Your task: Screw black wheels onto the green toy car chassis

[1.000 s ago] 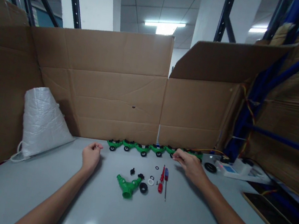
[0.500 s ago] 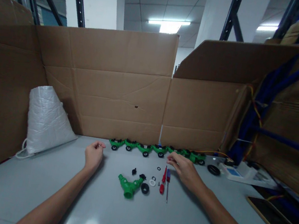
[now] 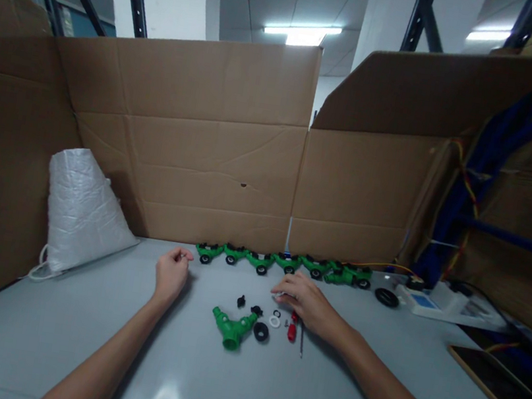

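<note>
My left hand [image 3: 171,273] rests over the table with its fingers curled together; whatever it holds, if anything, is hidden. My right hand [image 3: 305,300] is lower and nearer the middle, fingertips together in a pinch, with something small and pale at them that I cannot make out. It covers the upper parts of a red screwdriver [image 3: 292,332] and a thin-shafted screwdriver [image 3: 301,346]. Left of these lie a white ring [image 3: 274,321], a small black ring [image 3: 277,313], a thick black ring [image 3: 261,332], black caps [image 3: 241,301] and a green Y-shaped fitting [image 3: 232,329].
A row of green fittings with black parts [image 3: 262,263] lines the back. A silvery bag [image 3: 86,219] stands at left, black rings [image 3: 386,297] and a white power strip [image 3: 449,309] at right. Cardboard walls [image 3: 212,158] enclose the table.
My right hand has moved left and toward me, now covering the small black ring's spot and the screwdrivers' upper parts. My left hand stays closed in nearly the same place. The view has tilted slightly.
</note>
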Action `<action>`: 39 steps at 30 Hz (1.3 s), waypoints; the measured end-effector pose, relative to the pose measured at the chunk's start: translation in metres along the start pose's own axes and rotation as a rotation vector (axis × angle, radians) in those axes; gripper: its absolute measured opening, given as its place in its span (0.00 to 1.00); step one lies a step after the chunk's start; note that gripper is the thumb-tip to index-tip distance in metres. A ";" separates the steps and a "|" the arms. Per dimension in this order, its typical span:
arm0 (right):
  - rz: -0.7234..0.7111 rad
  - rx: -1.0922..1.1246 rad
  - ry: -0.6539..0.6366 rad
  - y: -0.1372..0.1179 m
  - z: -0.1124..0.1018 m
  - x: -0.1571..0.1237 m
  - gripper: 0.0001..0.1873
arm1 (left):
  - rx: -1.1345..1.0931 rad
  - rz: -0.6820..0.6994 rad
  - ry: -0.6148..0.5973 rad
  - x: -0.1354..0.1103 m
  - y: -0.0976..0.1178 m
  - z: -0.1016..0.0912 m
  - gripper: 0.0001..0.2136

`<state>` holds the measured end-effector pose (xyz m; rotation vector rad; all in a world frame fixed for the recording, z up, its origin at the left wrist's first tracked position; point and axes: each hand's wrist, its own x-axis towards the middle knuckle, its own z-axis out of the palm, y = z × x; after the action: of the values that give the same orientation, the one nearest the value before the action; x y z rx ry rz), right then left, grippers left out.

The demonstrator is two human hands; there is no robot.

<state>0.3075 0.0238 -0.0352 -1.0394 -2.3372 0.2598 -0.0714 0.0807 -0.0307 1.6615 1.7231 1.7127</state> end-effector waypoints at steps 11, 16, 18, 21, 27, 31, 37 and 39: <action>0.069 -0.049 0.035 -0.013 0.009 -0.004 0.14 | 0.039 0.067 -0.109 -0.008 0.013 0.002 0.09; 0.117 -0.059 0.031 -0.005 0.019 -0.004 0.16 | 0.092 0.141 -0.210 -0.016 0.016 0.006 0.10; 0.122 -0.050 0.032 -0.003 0.021 -0.003 0.17 | 0.107 0.165 -0.249 -0.018 0.016 0.008 0.10; 0.112 -0.040 0.038 -0.004 0.020 -0.003 0.17 | 0.126 0.191 -0.298 -0.020 0.018 0.009 0.10; 0.068 -0.034 0.099 -0.009 0.013 -0.003 0.16 | 0.143 0.207 -0.333 -0.024 0.026 0.008 0.10; 0.058 -0.027 0.140 -0.012 0.007 -0.004 0.14 | 0.158 0.227 -0.361 -0.026 0.028 0.007 0.10; 0.094 -0.030 0.209 -0.011 0.000 -0.007 0.14 | 0.221 0.295 -0.408 -0.027 0.027 0.003 0.11; 0.109 -0.028 0.225 -0.012 -0.001 -0.008 0.14 | 0.236 0.320 -0.430 -0.027 0.027 0.001 0.11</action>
<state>0.3053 0.0098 -0.0333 -1.1493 -2.0922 0.1438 -0.0467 0.0525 -0.0241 2.3103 1.5585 1.1588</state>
